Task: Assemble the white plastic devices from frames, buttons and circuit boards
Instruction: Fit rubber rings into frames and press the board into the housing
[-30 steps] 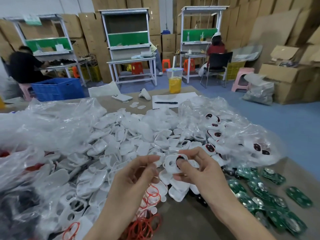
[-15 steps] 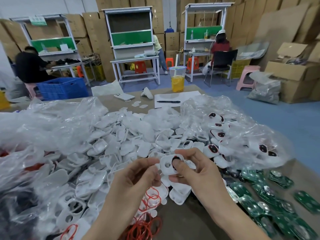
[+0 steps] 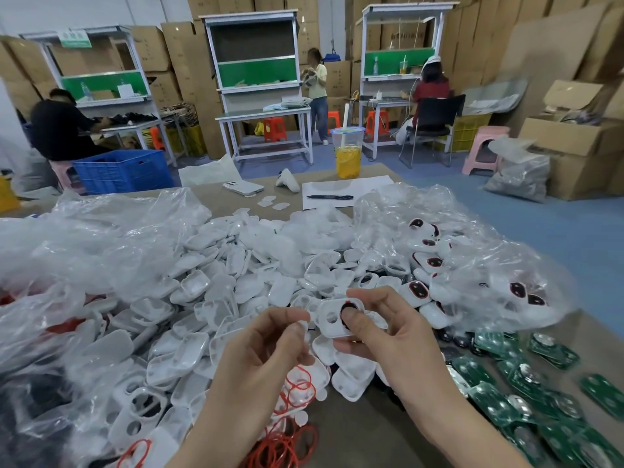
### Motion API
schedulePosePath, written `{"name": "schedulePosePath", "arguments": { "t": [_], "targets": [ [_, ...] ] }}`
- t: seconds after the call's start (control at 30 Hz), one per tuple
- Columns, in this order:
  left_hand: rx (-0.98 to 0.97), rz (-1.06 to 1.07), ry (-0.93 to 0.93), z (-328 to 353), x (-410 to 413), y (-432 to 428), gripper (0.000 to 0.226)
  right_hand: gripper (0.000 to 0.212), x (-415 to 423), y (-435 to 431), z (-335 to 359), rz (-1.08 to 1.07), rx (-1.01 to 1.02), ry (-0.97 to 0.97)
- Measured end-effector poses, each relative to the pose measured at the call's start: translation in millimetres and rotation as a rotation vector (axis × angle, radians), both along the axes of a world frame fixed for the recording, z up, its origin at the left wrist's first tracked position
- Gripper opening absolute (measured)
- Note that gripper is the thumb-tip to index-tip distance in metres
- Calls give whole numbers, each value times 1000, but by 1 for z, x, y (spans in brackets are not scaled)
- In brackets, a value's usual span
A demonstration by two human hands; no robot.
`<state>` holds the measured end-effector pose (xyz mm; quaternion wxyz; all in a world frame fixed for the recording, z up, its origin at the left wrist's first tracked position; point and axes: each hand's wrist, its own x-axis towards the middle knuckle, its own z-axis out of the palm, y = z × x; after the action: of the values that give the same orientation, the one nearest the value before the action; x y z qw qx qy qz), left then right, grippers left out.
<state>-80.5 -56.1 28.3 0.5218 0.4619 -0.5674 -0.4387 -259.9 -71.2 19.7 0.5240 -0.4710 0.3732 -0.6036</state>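
Observation:
My right hand (image 3: pixel 388 336) holds a white plastic frame (image 3: pixel 332 317) with two round holes, its thumb pressing a dark red-rimmed button into the right hole. My left hand (image 3: pixel 270 342) has its fingers curled and pinches a small white piece next to the frame's left edge. A big heap of white shells (image 3: pixel 236 282) covers the table behind both hands. Green circuit boards (image 3: pixel 526 383) lie at the lower right. Red rings (image 3: pixel 290 430) lie under my left wrist.
A clear bag of finished white devices with dark buttons (image 3: pixel 472 265) sits at the right. Crumpled plastic bags (image 3: pixel 84 251) fill the left. Further back lie a phone (image 3: pixel 243 188), paper with a pen (image 3: pixel 341 196) and a drink cup (image 3: pixel 348 152). People work at benches beyond.
Both hands with the frame have lifted slightly and stayed together; my right thumb keeps pressing on the button. The camera has tilted up a little.

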Motion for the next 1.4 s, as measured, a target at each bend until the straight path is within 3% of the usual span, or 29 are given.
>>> {"name": "schedulePosePath", "arguments": {
  "t": [0.07,0.2,0.47,0.57,0.77,0.8,1.03,1.13,1.4],
  "targets": [
    [-22,-24,41,4,-3,2,10,16,-1,0,-1,5,7,-10],
    [-69,-12,38,7,-3,4,23,16,-1,-1,-2,-5,6,-9],
    [-58,13,-9,3,-4,4,16,13,2,-1,-1,-10,17,-4],
    [-71,54,-12,1,-4,3,29,13,3,0,-1,5,29,-3],
    [-137,143,-46,-2,-10,2,7,12,7,1,-2,13,11,-16],
    [-139,146,-43,-2,-11,2,12,10,8,2,-2,18,7,-17],
    [-10,89,77,0,-14,4,4,12,8,3,-5,87,-10,-1],
    [11,77,89,0,-13,3,19,14,8,2,-7,89,-11,27],
    [44,-7,77,-3,-14,8,26,14,10,5,-7,133,-23,-3]
  ]
}}
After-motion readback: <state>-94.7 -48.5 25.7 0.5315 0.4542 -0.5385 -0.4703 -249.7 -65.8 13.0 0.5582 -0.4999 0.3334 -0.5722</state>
